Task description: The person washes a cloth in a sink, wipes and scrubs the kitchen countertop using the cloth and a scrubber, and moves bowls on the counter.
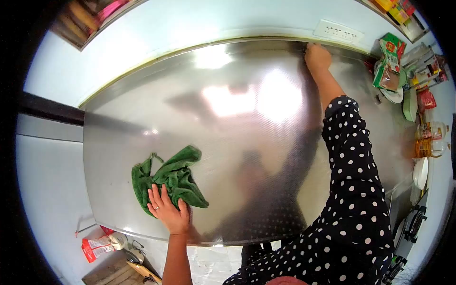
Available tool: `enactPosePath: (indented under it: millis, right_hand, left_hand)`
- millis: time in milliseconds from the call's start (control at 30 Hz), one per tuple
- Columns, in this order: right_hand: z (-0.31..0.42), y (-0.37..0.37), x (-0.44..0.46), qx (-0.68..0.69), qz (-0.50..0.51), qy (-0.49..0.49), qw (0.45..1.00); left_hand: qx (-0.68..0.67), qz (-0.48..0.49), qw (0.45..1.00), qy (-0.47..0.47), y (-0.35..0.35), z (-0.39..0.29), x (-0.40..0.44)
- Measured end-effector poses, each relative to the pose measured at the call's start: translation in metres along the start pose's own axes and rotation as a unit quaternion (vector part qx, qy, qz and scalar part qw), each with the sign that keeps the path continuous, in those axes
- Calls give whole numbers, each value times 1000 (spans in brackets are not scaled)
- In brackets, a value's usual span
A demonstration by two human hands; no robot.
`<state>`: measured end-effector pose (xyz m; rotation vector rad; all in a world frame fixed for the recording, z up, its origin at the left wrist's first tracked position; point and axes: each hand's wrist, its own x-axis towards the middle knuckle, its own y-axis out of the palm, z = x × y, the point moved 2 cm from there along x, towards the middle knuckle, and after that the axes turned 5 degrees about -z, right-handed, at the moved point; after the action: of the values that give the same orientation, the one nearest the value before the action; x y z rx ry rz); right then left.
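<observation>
My left hand [168, 211] lies with its fingers spread on a crumpled green cloth [178, 178], near the front left of the shiny metal countertop [228, 137]. A ring shows on one finger. At the back edge of the countertop, against the wall, my right hand [318, 57] is closed, its fingers curled at the edge below the wall socket. What it holds, if anything, is too small to make out.
A socket strip [338, 31] is on the back wall. At the right stand a green packet [390, 61], a plate, oil bottles [430, 139], a white bowl [420, 173] and a stove. A red and white bag [97, 247] is below the left front corner.
</observation>
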<state>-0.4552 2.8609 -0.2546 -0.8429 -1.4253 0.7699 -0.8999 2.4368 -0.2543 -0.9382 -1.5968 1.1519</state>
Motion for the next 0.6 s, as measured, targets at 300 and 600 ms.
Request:
enactPosePath:
  millis: [300,600]
  right_hand:
    - [10,2,-9,102,16,-62,993]
    - [-165,16,11,-23,48,126,991]
  left_hand:
    - [42,-6,999,26,17,12,-8]
    - [48,-9,999,22,18,10,-6]
